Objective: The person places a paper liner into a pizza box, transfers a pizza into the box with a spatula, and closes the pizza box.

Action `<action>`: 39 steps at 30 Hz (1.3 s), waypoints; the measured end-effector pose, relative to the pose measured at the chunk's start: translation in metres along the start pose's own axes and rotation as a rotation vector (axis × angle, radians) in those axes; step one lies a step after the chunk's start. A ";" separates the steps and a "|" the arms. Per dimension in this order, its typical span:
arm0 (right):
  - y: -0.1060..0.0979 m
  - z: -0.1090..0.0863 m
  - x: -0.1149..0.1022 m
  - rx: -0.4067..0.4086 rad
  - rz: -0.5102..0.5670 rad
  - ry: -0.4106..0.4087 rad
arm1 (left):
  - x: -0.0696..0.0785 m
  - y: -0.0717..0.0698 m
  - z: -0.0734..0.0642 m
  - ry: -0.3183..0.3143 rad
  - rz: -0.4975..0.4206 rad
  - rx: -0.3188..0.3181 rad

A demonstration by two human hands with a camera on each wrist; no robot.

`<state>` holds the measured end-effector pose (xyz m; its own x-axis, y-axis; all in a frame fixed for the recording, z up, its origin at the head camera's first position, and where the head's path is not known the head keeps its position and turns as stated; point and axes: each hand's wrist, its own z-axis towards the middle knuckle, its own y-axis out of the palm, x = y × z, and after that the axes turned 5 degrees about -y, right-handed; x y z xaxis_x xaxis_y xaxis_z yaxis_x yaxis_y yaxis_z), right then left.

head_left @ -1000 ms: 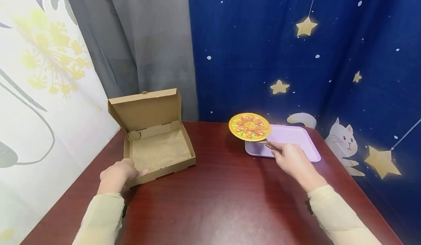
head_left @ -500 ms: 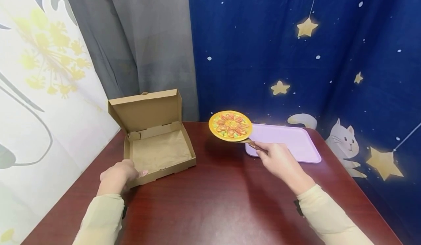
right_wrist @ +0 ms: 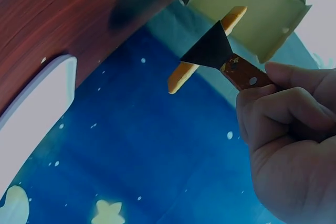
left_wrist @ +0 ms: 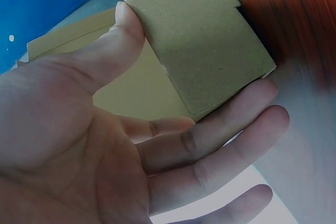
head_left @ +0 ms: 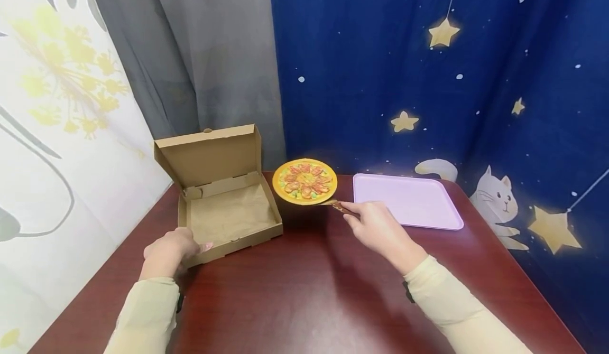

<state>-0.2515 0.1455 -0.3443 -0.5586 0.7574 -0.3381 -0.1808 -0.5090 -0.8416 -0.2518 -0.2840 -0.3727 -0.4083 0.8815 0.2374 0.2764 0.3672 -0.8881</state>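
Note:
My right hand (head_left: 380,228) grips the wooden handle (right_wrist: 247,74) of a small wedge-bladed spatula (right_wrist: 212,48). A round toy pizza (head_left: 305,182) with an orange rim lies on its blade, raised over the table just right of the box; the right wrist view catches the pizza edge-on. Left of it an open cardboard pizza box (head_left: 259,239) stands with its lid up and nothing inside but its brown bottom. My left hand (head_left: 170,249) holds the box's near left corner, thumb over the wall's top edge and fingers (left_wrist: 231,124) along the outside.
A lilac tray (head_left: 409,201) lies bare at the back right of the dark red table (head_left: 285,301). Behind the table hang a grey curtain (head_left: 228,53) and a blue starry one (head_left: 352,53).
My right hand has carried the spatula and pizza leftward, from over the tray's left end to beside the box. My left hand has stayed at the box corner.

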 end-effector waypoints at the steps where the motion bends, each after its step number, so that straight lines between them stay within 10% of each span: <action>1: 0.002 0.001 -0.003 -0.001 0.000 -0.008 | 0.000 0.000 0.000 -0.002 -0.002 0.000; 21: 0.054 0.043 -0.054 -0.070 0.044 -0.182 | -0.005 0.009 -0.001 -0.007 0.007 0.007; 39: 0.086 0.063 -0.079 -0.186 0.072 -0.154 | -0.001 0.009 -0.011 -0.016 0.005 0.001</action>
<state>-0.2735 0.0159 -0.3639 -0.6842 0.6432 -0.3438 0.0084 -0.4644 -0.8856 -0.2389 -0.2778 -0.3767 -0.4202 0.8787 0.2264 0.2779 0.3621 -0.8897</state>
